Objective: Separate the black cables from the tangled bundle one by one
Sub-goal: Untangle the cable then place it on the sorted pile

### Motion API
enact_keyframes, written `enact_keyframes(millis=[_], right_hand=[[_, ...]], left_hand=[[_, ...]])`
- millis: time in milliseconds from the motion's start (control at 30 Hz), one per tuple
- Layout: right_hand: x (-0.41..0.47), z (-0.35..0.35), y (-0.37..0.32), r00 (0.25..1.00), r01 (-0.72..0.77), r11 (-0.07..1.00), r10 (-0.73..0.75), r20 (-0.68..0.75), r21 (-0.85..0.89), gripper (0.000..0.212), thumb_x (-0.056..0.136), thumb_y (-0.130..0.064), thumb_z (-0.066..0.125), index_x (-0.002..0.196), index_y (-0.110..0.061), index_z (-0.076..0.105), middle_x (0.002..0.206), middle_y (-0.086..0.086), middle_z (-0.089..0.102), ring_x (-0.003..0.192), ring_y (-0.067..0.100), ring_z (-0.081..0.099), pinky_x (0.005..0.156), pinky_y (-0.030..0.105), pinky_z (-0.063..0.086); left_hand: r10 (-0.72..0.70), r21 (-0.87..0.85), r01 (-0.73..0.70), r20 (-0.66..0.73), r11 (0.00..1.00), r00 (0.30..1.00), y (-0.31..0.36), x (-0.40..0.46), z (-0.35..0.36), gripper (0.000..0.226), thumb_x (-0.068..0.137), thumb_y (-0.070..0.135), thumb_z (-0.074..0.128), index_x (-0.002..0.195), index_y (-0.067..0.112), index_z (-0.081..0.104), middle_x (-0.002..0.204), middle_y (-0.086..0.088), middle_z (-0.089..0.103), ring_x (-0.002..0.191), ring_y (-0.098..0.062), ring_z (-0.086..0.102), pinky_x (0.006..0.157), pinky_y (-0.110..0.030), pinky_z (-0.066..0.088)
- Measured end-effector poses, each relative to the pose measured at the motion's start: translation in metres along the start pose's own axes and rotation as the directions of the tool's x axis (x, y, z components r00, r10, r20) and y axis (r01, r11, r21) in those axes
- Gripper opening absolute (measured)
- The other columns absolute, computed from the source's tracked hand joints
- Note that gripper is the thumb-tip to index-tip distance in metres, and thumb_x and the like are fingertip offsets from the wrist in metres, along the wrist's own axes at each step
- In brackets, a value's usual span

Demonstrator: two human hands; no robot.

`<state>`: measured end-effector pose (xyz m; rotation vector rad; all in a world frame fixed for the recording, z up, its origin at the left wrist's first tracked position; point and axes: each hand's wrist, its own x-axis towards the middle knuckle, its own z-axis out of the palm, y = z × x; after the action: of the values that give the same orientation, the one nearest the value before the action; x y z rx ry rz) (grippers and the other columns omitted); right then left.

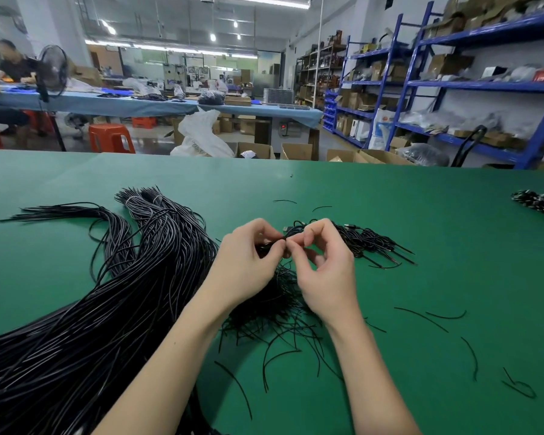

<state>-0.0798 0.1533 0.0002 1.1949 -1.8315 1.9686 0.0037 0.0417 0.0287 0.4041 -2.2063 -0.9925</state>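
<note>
A big tangled bundle of long black cables (113,293) sweeps from the lower left up to tied ends at the back. Under my hands lies a small tangle of thin black cables (274,309). Both hands hover over it in the middle of the green table (437,233). My left hand (248,262) pinches a thin black cable (281,241) between thumb and forefinger. My right hand (324,268) pinches the same cable right beside it, fingertips almost touching. Behind my right hand a row of separated short cables (371,243) lies with ends pointing right.
Loose cable scraps (421,318) are scattered on the table to the right and front. Another dark cable heap (540,202) sits at the right edge. Beyond the table's far edge stand cardboard boxes, orange stools, blue shelving and a person at another bench.
</note>
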Motion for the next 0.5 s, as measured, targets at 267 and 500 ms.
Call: enact_keyframes(millis=[267,500], right_hand=[[0.007,-0.015,0.001,0.971,-0.235,0.963,0.225,0.081,0.131,0.020,0.084,-0.001,0.080,0.088,-0.019,0.069,0.083,-0.010,0.073,0.078,0.003,0.067,0.070,0.015,0.052],[0.010,-0.024,-0.002,0.966,-0.255,0.962,0.250,0.061,0.097,0.011,0.080,-0.014,0.086,0.078,-0.024,0.080,0.081,-0.002,0.078,0.077,0.009,0.072,0.070,0.022,0.055]], left_hand=[[0.085,-0.083,-0.088,-0.041,0.993,0.996,-0.003,-0.002,0.002,0.016,0.085,0.012,0.076,0.084,0.024,0.067,0.087,0.018,0.073,0.086,0.010,0.067,0.079,-0.002,0.043],[0.098,-0.189,-0.106,-0.050,0.976,0.994,-0.004,-0.005,0.007,0.013,0.084,0.013,0.079,0.084,0.023,0.070,0.091,0.018,0.076,0.092,0.006,0.070,0.084,-0.006,0.046]])
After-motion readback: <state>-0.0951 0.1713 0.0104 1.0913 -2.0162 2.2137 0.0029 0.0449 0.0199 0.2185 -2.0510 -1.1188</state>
